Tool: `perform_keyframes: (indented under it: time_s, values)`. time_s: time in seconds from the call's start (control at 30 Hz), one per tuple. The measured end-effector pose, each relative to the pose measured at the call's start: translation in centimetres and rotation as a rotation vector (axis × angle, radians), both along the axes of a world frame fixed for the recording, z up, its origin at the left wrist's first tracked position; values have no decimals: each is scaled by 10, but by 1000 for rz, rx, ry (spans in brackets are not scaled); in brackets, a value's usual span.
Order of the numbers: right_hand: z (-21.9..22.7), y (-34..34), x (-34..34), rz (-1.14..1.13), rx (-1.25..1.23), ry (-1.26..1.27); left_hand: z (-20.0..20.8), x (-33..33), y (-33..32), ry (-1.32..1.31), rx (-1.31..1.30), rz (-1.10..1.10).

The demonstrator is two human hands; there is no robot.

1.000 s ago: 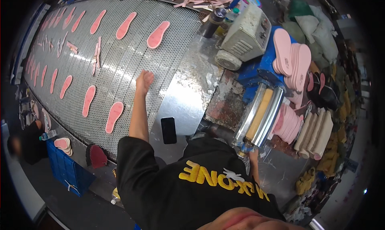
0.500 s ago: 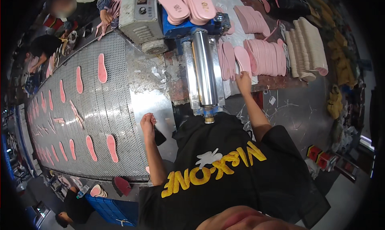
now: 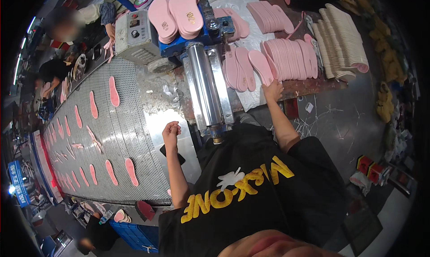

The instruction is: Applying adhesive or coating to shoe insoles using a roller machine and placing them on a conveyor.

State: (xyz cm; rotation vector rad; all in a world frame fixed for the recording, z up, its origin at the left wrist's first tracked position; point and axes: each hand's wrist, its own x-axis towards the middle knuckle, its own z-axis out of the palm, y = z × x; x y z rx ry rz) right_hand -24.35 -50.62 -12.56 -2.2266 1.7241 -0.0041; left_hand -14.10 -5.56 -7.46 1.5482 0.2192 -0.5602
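Note:
My right hand [image 3: 273, 91] is closed on the lower end of a pink insole [image 3: 260, 68], which leans beside a row of upright pink insoles [image 3: 289, 60]. To its left, several flat pink insoles [image 3: 242, 71] overlap on a white sheet. My left hand [image 3: 171, 130] hovers over the bare metal plate near the belt, fingers curled, with nothing visible in it. Between my hands stands a shiny metal roller [image 3: 205, 84] on a blue machine. Stacked pink insoles [image 3: 186, 15] with gold print lie on top of that machine.
A mesh conveyor belt [image 3: 148, 167] on the left carries spaced-out pink insoles. Behind it stands a grey control box [image 3: 136, 37]. Cream-coloured sheets [image 3: 340, 42] are stacked at the far right. Other people work at the far left and lower left, one with a hand [image 3: 110, 32] by the belt.
My view has shifted, so the roller and machine appear farther left. My right hand stays on the insole, whose lower end now slants right. My left hand's fingers have turned slightly.

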Motion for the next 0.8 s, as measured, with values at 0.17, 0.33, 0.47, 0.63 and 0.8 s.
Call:
perform_keyframes:
  time_s: [0.17,0.33,0.47,0.63,0.8]
  values:
    - [-3,-7,-1,-99,123,-55,9,15,-30,-52,21,-113]
    - [-9,-19,-6,-80,293,-64,13,24,-49,-100,7,-181]
    - [-17,-29,-14,-41,371,-120,10,22,-57,-84,28,-189]
    - [-26,-27,-24,25,150,-276,10,17,-64,-82,27,-209]
    - [-11,-42,-40,122,123,-544,11,25,-71,-74,25,-217]
